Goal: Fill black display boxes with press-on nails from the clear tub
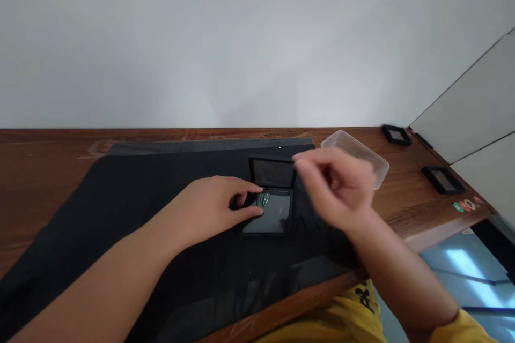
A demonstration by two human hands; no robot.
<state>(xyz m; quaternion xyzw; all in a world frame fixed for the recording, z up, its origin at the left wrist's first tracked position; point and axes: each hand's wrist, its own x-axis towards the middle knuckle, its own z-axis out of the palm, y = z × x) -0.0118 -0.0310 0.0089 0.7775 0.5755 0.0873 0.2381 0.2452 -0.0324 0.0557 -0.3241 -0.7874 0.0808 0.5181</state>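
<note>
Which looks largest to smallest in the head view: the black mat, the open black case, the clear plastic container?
1. black mat, by far the largest.
2. and 3. clear plastic container and open black case look similar; the right hand partly hides the container, so no ranking.

A plain office-like room: a wooden desk [48, 171] with a black mat [132, 198] against a bare white wall [241, 37].

Under the left hand [219, 204] lies a shiny, smooth black case [271, 198] on a soft, dull black cloth mat [120, 209]. The desk [40, 166] is smooth brown wood. Behind the right hand [336, 187] sits a clear plastic tub [362, 155].
</note>
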